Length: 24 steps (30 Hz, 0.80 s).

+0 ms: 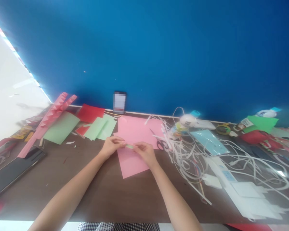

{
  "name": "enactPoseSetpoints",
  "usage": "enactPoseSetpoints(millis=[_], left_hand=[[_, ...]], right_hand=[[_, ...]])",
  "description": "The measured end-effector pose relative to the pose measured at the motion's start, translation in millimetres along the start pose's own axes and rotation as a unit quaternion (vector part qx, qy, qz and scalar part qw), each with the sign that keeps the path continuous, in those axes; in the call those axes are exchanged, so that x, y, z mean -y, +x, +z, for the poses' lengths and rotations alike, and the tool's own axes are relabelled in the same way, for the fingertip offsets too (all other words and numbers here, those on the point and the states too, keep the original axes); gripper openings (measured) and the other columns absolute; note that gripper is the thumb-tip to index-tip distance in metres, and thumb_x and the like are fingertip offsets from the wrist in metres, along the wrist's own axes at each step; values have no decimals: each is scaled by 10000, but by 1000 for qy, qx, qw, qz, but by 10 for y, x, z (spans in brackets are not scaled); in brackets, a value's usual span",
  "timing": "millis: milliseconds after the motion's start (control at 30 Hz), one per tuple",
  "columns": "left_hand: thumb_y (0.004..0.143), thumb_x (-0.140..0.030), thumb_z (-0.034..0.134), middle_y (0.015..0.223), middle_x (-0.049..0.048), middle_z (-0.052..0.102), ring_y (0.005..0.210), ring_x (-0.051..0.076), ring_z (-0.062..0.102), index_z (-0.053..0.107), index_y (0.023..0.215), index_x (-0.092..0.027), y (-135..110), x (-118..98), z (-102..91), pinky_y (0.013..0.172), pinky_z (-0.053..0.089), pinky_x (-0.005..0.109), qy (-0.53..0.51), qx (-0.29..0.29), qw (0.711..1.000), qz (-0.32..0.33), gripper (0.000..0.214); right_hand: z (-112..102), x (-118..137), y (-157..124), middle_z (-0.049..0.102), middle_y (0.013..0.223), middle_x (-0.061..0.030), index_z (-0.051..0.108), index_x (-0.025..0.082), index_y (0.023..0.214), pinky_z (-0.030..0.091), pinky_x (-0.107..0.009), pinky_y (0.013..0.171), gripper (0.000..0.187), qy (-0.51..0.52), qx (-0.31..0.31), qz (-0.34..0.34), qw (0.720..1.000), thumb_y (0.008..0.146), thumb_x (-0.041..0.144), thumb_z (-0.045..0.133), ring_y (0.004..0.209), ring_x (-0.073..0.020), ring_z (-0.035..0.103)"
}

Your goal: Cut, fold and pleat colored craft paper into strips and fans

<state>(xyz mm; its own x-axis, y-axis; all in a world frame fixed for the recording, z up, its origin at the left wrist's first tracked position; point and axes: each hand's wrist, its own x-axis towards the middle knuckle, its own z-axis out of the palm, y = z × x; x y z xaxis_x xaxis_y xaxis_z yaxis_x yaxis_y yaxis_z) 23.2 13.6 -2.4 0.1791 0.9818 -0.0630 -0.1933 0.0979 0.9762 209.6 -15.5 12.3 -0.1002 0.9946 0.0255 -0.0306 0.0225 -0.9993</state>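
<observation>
Between my two hands is a small pale green paper strip. My left hand pinches its left end, and my right hand pinches the right end. Both hands are over the pink paper sheets, which overlap on the dark table. A pair of scissors lies at the right edge of the pink paper, partly among white paper strips. Left of my hands, light green paper pieces lie beside a red sheet.
White cables and strips tangle on the right, with a power strip and a blue plastic packet. A glue bottle stands behind. Folded pink paper and a black phone lie left. The blue wall closes off the back.
</observation>
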Motion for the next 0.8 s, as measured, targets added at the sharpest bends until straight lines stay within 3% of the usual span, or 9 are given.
enactPoseSetpoints(millis=[233,467,800], left_hand=[[554,-262,763,683,59,698,606,177,653,644,703,-134,14,18,3,602,524,264,32,-2,999,37,230],[532,-269,773,682,57,702,605,178,655,636,679,-133,-6,22,33,613,530,273,12,-19,999,38,243],[539,-274,770,600,34,668,552,164,635,639,683,-125,-2,-4,73,591,520,281,-9,-34,999,19,246]], right_hand=[[-1,-29,44,684,675,-37,651,159,784,537,-354,658,283,31,-20,56,998,607,370,716,603,-182,645],[20,-47,34,672,634,-35,614,154,723,535,-323,640,243,23,-53,30,998,621,353,708,583,-174,640],[-15,-56,67,649,558,-7,630,165,653,515,-284,560,205,47,-44,29,997,597,336,727,513,-147,610]])
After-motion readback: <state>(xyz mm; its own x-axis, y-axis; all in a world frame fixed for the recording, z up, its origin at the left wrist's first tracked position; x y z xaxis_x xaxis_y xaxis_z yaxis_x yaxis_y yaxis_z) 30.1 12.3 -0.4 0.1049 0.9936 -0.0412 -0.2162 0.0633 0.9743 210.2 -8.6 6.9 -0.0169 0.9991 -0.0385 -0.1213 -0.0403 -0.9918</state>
